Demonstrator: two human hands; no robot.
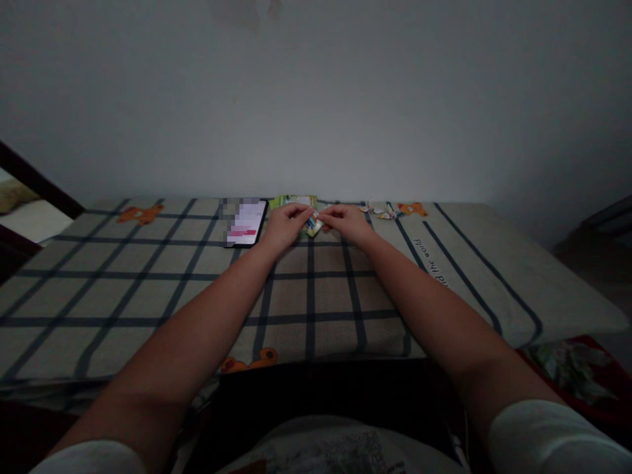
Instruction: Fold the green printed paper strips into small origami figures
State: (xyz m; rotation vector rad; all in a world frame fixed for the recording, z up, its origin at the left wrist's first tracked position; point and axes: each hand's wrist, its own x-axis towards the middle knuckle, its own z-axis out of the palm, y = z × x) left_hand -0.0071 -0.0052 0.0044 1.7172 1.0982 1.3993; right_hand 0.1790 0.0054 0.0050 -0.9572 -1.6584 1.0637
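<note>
Two hands meet at one small packet in front of you, and the relation that counts is that it lies directly between them. Your left hand comes in from one side and your right hand from the other, each appearing to pinch its upper edge between thumb and fingers. Neither is clearly nearer, as both touch it, though more of it shows below your left fingertips. You have one corner pointing back toward your body, so it sits slantwise; your fingers cover too much to be sure of its long axis.

It looks flat and glossy, white with yellow and green patches and some blue print too small to read. You hold it over the checked cloth on the counter, just in front of a larger green pack near the wall. A phone with a lit screen lies beyond your left hand, and crumpled scraps lie beyond your right.
</note>
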